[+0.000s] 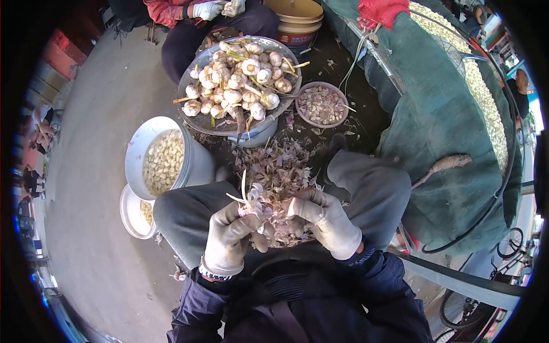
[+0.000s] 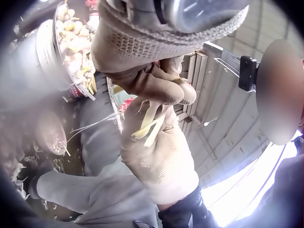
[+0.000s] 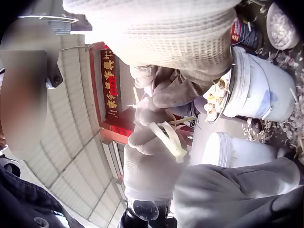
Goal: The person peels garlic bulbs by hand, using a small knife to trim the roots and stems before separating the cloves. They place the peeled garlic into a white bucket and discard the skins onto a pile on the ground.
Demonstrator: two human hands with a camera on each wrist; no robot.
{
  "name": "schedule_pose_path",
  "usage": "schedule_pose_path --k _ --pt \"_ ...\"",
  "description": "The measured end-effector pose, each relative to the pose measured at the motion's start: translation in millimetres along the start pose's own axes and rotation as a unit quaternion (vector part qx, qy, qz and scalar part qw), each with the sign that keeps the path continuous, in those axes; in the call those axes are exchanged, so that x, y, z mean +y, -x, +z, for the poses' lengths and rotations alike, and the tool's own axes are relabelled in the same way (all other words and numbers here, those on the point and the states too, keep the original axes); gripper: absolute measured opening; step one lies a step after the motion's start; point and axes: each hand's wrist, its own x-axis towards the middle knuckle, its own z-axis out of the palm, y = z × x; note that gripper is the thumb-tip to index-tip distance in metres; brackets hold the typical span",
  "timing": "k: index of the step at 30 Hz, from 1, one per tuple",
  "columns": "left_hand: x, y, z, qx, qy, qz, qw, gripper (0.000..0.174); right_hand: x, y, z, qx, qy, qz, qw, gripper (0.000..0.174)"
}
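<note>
Both hands wear pale, soiled work gloves and meet over the lap in the head view. My left hand (image 1: 226,243) grips a partly broken garlic bulb (image 1: 257,203), its pale stem strips sticking up and out to the left. Close beside it, my right hand (image 1: 331,224) pinches at the garlic with thumb and curled fingers. In the left wrist view the stem strips (image 2: 148,124) hang between the two gloves. The right wrist view shows pale strips (image 3: 170,140) beside the left fingers. The gloves cover most of the bulb.
A wide pan (image 1: 194,119) heaped with garlic bulbs stands on a bucket ahead. Peeled cloves fill a white bucket (image 1: 197,163) at left. A small bowl (image 1: 347,106) holds cloves. Skins (image 1: 280,166) litter the ground. Green netting (image 1: 446,143) hangs right; another person's gloved hand (image 1: 207,10) shows opposite.
</note>
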Motion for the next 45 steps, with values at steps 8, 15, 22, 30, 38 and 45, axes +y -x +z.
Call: schedule_pose_path --k 8,15,22,30,38,45 --pt "-3 -6 -6 0.051 -0.205 -0.057 0.976 0.030 -9 9 -6 -0.003 0.050 -0.008 0.999 0.021" --pt "20 1 18 0.051 -0.607 0.155 0.778 0.055 -4 7 -10 0.012 0.203 -0.074 0.976 0.024" --pt "11 -2 25 0.003 -0.245 -0.027 0.969 0.029 13 5 -19 -0.051 0.610 -0.383 0.692 0.024" --pt "-12 -6 22 0.071 -0.198 -0.060 0.976 0.018 19 11 -14 -0.042 0.578 -0.335 0.743 0.024" --pt "-24 -9 20 0.059 -0.233 0.001 0.971 0.015 30 6 -10 -0.009 0.616 -0.322 0.718 0.027" --pt "-29 -14 10 0.057 -0.207 -0.034 0.976 0.020 40 -1 -11 0.008 0.536 -0.273 0.799 0.022"
